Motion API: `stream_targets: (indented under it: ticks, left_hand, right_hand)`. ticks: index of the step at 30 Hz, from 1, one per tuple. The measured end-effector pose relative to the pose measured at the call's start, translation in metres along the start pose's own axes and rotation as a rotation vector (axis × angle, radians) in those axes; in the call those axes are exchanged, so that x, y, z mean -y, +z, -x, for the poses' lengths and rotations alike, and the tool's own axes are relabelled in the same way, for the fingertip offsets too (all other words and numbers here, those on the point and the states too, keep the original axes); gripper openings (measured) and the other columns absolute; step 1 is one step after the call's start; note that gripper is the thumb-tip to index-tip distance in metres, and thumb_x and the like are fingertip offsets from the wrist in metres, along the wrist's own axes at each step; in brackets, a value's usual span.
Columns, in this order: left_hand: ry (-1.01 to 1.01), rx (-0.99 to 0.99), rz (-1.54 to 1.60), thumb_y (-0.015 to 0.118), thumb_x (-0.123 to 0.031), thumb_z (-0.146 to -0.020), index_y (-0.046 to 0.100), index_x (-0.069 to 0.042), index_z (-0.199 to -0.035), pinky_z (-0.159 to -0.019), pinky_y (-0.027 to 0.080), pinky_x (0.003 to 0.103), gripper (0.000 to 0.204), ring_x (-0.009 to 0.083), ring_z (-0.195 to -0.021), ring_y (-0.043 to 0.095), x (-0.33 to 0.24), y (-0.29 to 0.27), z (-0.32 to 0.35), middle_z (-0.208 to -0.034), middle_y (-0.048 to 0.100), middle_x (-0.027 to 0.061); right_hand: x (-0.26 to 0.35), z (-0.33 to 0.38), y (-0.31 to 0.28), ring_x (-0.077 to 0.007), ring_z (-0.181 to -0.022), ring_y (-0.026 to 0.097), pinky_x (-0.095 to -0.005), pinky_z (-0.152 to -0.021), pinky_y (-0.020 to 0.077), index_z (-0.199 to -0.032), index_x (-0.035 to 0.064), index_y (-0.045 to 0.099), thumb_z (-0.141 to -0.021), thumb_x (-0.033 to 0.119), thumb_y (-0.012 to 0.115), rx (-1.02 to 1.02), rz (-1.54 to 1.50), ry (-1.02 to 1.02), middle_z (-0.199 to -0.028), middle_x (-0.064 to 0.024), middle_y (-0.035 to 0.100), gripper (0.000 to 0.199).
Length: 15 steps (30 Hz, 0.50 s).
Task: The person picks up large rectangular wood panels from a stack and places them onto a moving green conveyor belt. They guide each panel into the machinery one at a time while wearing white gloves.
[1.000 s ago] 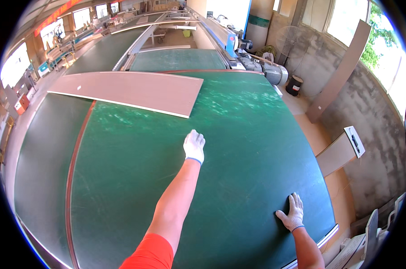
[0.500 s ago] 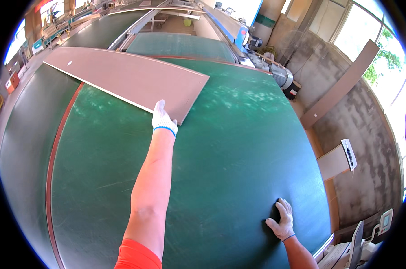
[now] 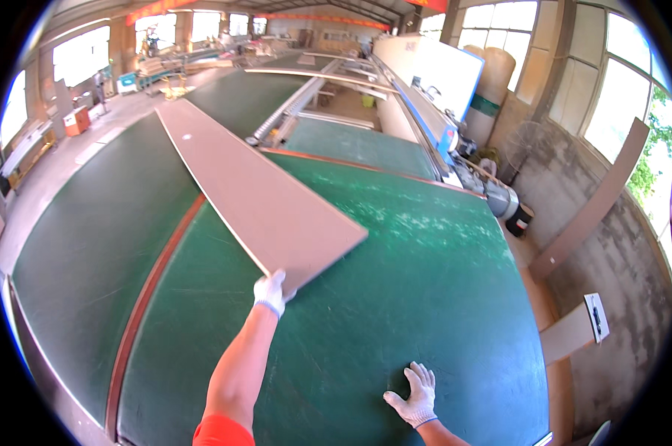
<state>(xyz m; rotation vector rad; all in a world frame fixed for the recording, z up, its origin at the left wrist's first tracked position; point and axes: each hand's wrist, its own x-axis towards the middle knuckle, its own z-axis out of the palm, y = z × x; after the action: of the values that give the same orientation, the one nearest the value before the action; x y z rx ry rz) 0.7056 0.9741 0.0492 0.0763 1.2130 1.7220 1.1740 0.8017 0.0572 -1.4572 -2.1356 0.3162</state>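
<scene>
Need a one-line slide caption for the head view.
Gloved left hand gripping the near corner of a long board across a green table, right hand spread open.

We are seeing bright daylight coming through overexposed windows point(image 3: 612, 111) on both sides, laying a pale sheen across the green tabletop point(image 3: 328, 379) and a soft shadow by the right hand point(image 3: 416, 398). We are also noticing straight edges bending toward the black, round rim.
</scene>
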Motion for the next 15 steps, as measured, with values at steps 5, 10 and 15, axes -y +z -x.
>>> stream_targets:
  ticks: [5,10,15]
  left_hand:
    - [-0.045,-0.144,-0.114,0.075,-0.017,-0.102,0.064,-0.004,-0.138,-0.09,0.063,0.061,0.04,0.035,-0.118,0.074,-0.046,-0.17,0.186,-0.135,0.073,0.0132]
    - [-0.022,-0.254,-0.117,0.079,-0.019,-0.101,0.07,-0.002,-0.126,-0.08,0.064,0.054,0.032,0.033,-0.104,0.077,-0.064,-0.346,0.393,-0.121,0.077,0.0135]
    - [0.088,-0.211,-0.014,0.072,-0.024,-0.103,0.073,0.001,-0.131,-0.079,0.065,0.049,0.038,0.0301,-0.107,0.078,-0.055,-0.47,0.598,-0.122,0.079,0.0148]
  right_hand:
    - [0.064,0.001,0.021,-0.0452,-0.145,0.055,-0.0625,-0.129,0.0297,-0.134,0.0003,0.069,-0.086,0.053,0.085,-0.029,-0.047,-0.101,-0.15,-0.0239,0.065,0.073]
    - [0.105,-0.007,0.046,-0.0414,-0.136,0.065,-0.0626,-0.124,0.0386,-0.121,0.0036,0.077,-0.1,0.039,0.073,-0.076,-0.277,-0.183,-0.135,-0.0201,0.076,0.042]
    - [0.234,0.099,0.038,-0.0457,-0.081,0.064,-0.0522,-0.076,0.0517,-0.088,0.0038,0.064,-0.108,0.051,0.058,0.163,-0.628,0.0,-0.085,-0.0237,0.065,0.052]
